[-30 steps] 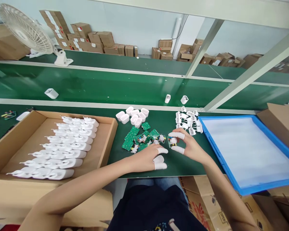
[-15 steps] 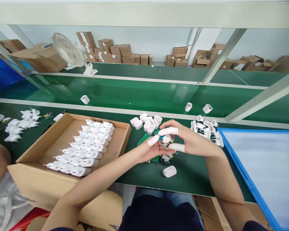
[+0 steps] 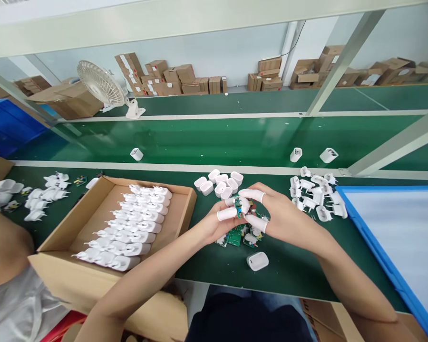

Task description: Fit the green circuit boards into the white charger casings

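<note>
My left hand [image 3: 215,223] and my right hand [image 3: 283,211], both with white finger cots, pinch one small circuit board [image 3: 243,207] with a white part and coloured components between their fingertips. Beneath them lie more green circuit boards [image 3: 234,237], partly hidden by the fingers. Closer to me a single white charger housing [image 3: 257,261] rests on its side. Several open white housings [image 3: 221,179] are grouped just beyond my left fingers. To the right of my right hand is a pile of white plug covers with pins [image 3: 317,192].
At left a cardboard tray [image 3: 190,202] holds rows of white chargers. A blue-edged board or tray [image 3: 395,228] covers the right side. Slanted frame posts [image 3: 403,142] and a clip fan [image 3: 102,83] stand beyond. Another person's arm [image 3: 7,242] shows at far left.
The camera view has shifted and tilted slightly. My fingers have changed their hold on the circuit board, which is turned a little and shows more of its components.
</note>
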Available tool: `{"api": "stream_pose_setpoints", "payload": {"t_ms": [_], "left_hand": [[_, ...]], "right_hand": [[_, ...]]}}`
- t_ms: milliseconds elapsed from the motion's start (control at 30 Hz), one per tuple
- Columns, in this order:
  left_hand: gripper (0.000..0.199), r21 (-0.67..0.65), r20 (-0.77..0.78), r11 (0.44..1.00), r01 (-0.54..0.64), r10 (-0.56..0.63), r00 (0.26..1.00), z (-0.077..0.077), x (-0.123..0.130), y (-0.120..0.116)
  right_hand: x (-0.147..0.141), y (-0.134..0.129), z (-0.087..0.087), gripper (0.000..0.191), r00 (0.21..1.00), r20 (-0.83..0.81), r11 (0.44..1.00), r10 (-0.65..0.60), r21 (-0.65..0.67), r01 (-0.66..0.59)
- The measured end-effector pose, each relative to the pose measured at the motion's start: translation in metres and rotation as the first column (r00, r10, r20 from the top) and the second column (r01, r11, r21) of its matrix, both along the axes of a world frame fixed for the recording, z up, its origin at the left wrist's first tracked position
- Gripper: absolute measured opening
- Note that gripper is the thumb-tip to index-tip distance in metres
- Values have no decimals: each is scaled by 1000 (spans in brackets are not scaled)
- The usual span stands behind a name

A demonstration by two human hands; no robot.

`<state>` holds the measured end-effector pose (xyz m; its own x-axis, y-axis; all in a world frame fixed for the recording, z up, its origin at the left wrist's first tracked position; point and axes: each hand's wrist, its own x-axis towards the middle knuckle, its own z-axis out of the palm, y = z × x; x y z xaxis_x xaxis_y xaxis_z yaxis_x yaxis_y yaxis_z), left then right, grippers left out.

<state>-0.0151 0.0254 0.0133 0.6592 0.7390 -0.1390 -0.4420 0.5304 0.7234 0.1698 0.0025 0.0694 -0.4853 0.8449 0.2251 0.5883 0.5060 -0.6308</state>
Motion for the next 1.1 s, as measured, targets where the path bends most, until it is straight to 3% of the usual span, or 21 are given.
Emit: {"api": "stream_pose_setpoints", "payload": {"t_ms": [333,467,600,833,1100], "left_hand": [[34,59,-56,998,3,1,998,1,1,0],[35,81,-53,997,18,-14,998,2,1,-1],[33,92,-101,996,1,8,995,5,2,-3],[33,63,-91,997,-36,41,995,6,2,-5],[39,49,-62,999,-17,20,998,4,3,-6]], "right_hand": [[0,-2,-2,37,999,15,999,-29,30,29],[-1,-2,2,26,1000,-3,999,-17,50,17],[-1,-3,2,15,999,19,987,36,155,-39],[-4,-1,-10,17,998,68,910,15,412,-41],[4,3,-4,18,993,64,960,97,256,-111]]}}
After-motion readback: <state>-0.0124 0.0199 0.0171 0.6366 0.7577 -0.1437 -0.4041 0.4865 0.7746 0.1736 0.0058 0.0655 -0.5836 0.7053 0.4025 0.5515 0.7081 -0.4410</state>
